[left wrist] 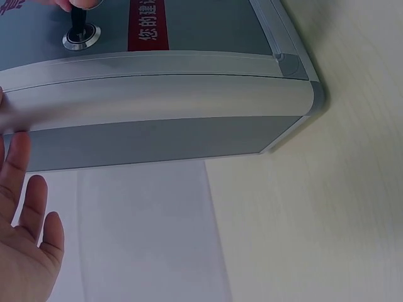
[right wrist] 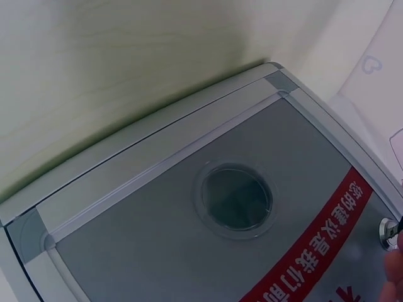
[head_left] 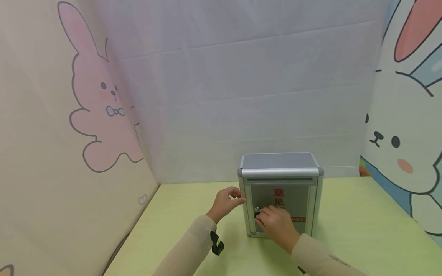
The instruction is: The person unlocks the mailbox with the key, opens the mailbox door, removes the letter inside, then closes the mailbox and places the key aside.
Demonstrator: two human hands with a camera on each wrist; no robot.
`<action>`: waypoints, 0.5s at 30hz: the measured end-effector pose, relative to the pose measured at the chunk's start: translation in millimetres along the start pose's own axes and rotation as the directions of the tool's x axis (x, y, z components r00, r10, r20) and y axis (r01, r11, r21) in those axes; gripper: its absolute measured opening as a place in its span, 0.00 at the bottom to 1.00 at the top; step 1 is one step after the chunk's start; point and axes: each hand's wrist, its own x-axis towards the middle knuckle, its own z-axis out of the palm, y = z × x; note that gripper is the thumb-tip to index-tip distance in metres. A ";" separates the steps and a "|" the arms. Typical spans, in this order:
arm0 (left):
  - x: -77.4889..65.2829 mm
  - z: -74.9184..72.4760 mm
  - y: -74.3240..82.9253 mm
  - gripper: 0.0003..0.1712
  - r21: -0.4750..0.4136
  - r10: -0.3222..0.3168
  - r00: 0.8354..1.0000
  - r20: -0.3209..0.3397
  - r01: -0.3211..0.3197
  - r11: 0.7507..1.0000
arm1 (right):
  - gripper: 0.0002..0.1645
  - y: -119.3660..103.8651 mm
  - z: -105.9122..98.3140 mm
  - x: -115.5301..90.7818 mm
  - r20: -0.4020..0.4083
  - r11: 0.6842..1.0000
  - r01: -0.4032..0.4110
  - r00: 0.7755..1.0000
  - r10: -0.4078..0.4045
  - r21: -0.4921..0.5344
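A grey metal suggestion box (head_left: 280,163) with silver edges and red lettering stands upright on the table. On the left part of its front door sits a round lock (left wrist: 82,38), with a black-headed key (left wrist: 78,19) in it. My right hand (head_left: 277,223) pinches the key's head between thumb and fingers; in the right wrist view only its fingertips (right wrist: 393,280) show at the edge. At the box's left side, my left hand (head_left: 225,203) touches the silver frame with its fingertips, the other fingers loosely extended. The door looks closed.
The box rests on a pale yellow-green table (head_left: 348,214). A white cloth wall (head_left: 241,84) rises close behind it, and side walls with cartoon rabbits stand left and right. A round window (right wrist: 236,196) is set low in the door.
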 end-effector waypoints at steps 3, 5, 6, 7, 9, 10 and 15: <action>-0.7 0.1 0.6 0.09 -0.007 0.002 1.000 0.002 -0.002 1.000 | 0.24 -0.7 1.4 -0.4 -0.005 1.000 0.013 1.000 -0.013 0.021; -1.2 0.7 0.9 0.09 -0.012 0.003 1.000 0.005 -0.003 1.000 | 0.32 -1.8 2.4 -0.5 -0.016 0.999 0.013 1.000 -0.013 0.034; -1.5 1.3 0.8 0.09 -0.016 0.003 1.000 0.006 -0.003 1.000 | 0.34 -2.4 3.4 -0.8 -0.023 0.999 0.007 1.000 -0.006 0.043; -1.8 1.7 0.5 0.09 -0.019 0.005 1.000 0.006 -0.005 1.000 | 0.34 -3.1 4.3 -1.2 -0.028 0.999 0.000 1.000 0.002 0.053; -2.1 2.3 0.6 0.09 -0.024 0.007 1.000 0.009 -0.007 1.000 | 0.33 -4.4 5.1 -1.8 -0.033 0.996 -0.024 0.999 0.027 0.080; -2.1 2.2 0.6 0.09 -0.024 0.008 1.000 0.009 -0.008 1.000 | 0.33 -5.2 5.5 -2.2 -0.031 0.995 -0.041 0.999 0.044 0.092; -1.9 -0.2 1.1 0.10 -0.011 0.000 1.000 0.007 0.000 1.000 | 0.24 -8.9 5.5 -2.2 0.042 0.981 -0.137 0.990 0.133 0.138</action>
